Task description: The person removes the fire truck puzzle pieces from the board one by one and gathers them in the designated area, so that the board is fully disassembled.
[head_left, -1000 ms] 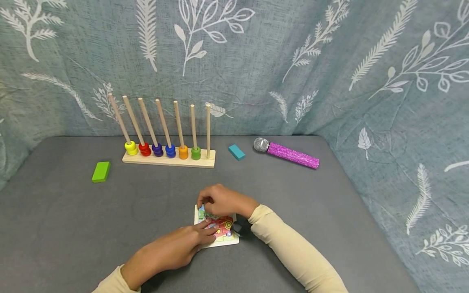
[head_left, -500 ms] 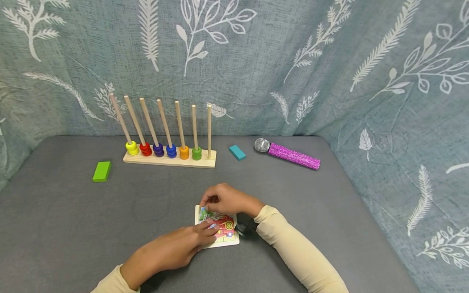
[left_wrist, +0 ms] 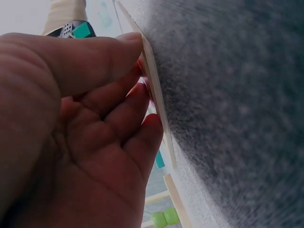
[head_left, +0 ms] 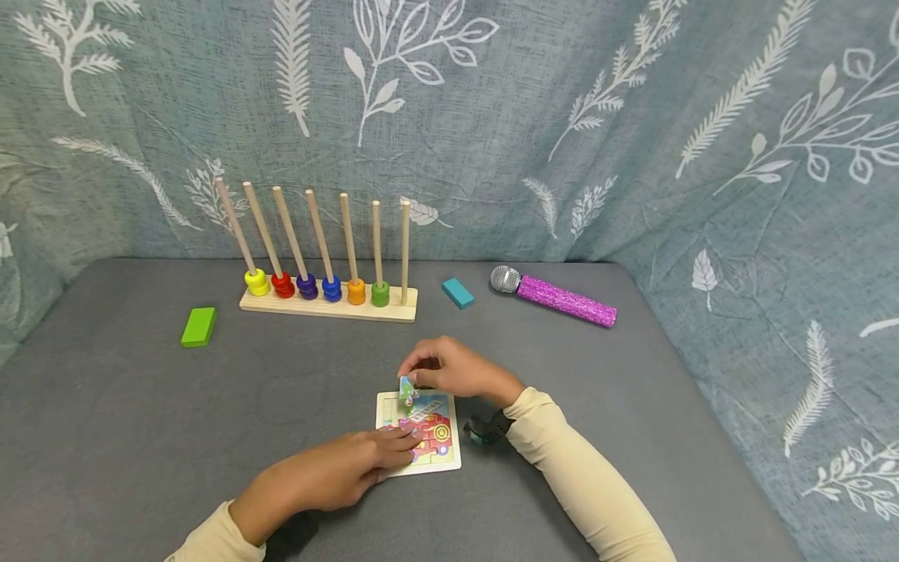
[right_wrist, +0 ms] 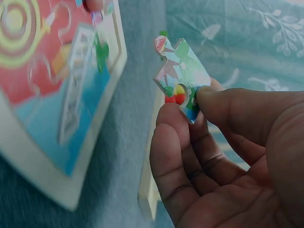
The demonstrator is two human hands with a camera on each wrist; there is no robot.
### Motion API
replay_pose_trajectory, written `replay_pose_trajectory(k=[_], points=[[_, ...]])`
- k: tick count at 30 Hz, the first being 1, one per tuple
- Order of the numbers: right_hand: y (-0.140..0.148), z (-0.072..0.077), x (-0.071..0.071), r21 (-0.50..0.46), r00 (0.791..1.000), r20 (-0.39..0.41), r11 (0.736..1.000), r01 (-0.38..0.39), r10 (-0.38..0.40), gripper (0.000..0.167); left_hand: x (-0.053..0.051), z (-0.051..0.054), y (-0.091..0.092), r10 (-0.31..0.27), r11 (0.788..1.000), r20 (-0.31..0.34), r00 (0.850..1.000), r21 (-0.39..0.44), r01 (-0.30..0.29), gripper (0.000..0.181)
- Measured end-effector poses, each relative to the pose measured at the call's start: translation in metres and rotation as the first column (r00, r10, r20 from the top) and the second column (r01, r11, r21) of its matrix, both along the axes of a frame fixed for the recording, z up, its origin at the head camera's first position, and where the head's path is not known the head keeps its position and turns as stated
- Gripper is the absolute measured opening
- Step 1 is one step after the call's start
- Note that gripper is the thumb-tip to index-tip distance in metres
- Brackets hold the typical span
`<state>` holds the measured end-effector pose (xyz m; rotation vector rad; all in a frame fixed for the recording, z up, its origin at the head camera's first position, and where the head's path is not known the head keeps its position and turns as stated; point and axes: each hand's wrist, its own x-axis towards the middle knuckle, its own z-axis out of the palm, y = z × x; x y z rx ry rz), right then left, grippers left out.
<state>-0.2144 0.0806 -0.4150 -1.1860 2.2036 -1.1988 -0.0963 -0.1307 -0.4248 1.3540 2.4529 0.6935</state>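
Observation:
My right hand [head_left: 456, 368] pinches a jigsaw piece [right_wrist: 187, 71] between thumb and fingers, raised and tilted above the upper left of a small wooden puzzle board [head_left: 457, 446]. Green, light blue and a bit of red show on the piece in the right wrist view. Beneath it, the board's upper left corner is bare pale wood, while other pieces form a red vehicle with a ladder. My left hand [head_left: 351, 467] rests its extended fingers on the board's lower left. In the left wrist view its thumb [left_wrist: 107, 59] touches the board's edge.
Behind the board stands a wooden peg rack [head_left: 330, 306] with coloured rings. A green block [head_left: 199, 326] lies at the left, a teal block [head_left: 458, 293] right of the rack. A purple glittery microphone [head_left: 565, 300] lies at the back right, before a patterned curtain [head_left: 449, 140].
My right hand has risen away from the board and shifted right, lifting the jigsaw piece out of the upper left corner. My left hand has stayed on the board.

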Motion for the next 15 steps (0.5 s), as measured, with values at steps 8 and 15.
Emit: replay_pose_trajectory(k=[8,15], points=[[0.021,0.009,-0.008,0.024,0.998,0.013,0.998,0.065,-0.065,0.017,-0.001,0.003,-0.003,0.026,0.998,0.100,0.995,-0.052,-0.021,0.045],[0.038,0.012,-0.011,0.087,0.994,-0.046,0.991,0.106,-0.102,0.019,-0.001,0.003,-0.003,0.039,0.997,0.132,0.991,-0.066,-0.030,0.049]])
